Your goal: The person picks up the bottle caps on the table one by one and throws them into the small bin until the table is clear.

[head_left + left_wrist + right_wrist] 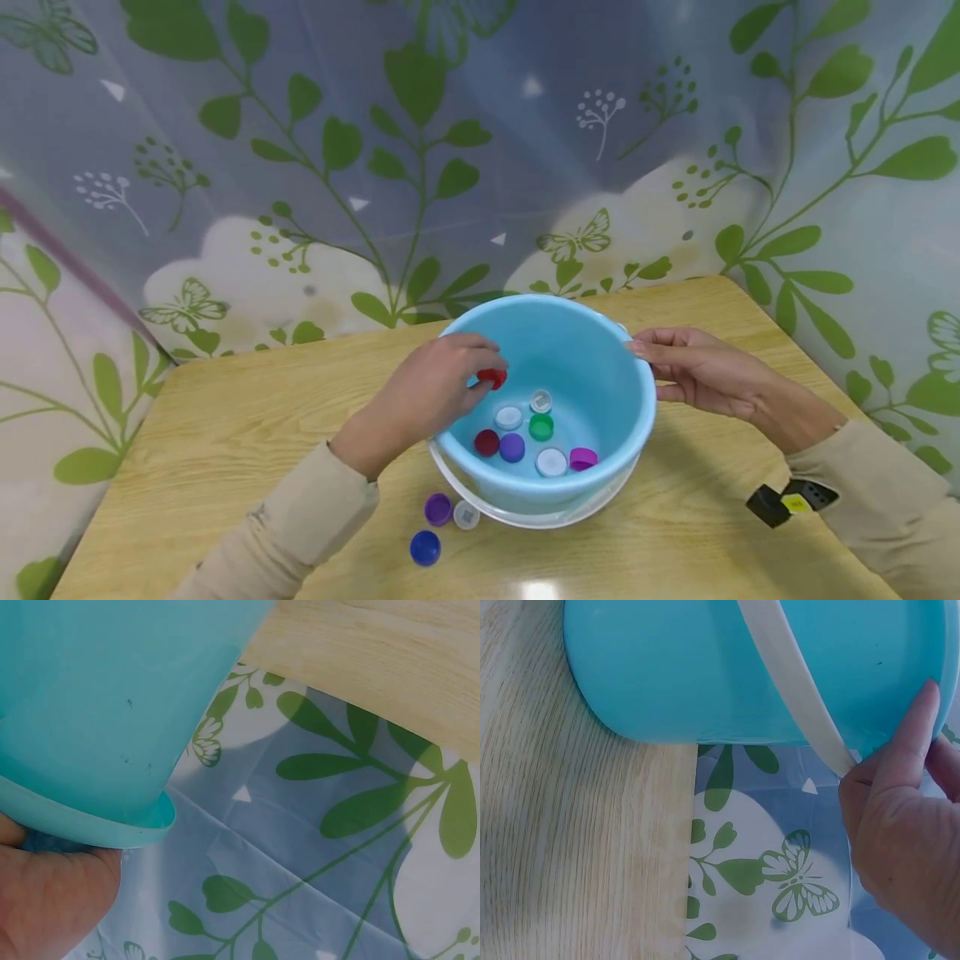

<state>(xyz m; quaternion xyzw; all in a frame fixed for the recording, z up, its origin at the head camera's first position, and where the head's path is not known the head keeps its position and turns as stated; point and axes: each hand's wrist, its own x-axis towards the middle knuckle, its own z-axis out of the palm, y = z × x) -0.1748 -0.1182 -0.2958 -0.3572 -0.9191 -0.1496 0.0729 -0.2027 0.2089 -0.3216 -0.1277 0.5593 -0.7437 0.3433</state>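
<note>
A light blue bucket (540, 321) with a white handle (525, 521) stands on the wooden table. Inside lie several bottle caps, among them a green cap (542, 427), a pink cap (583, 458) and a dark red cap (487, 442). My left hand (442, 379) reaches over the bucket's left rim and pinches a red bottle cap (492, 377) above the others. In the left wrist view that hand (56, 900) is partly hidden by the rim. My right hand (701, 371) grips the bucket's rim on the right, its fingers along the outer wall in the right wrist view.
On the table (285, 433), in front of the bucket to the left, lie a purple cap (438, 509), a white cap (467, 515) and a blue cap (425, 548). A leaf-patterned sheet (300, 167) rises behind the table and along both sides.
</note>
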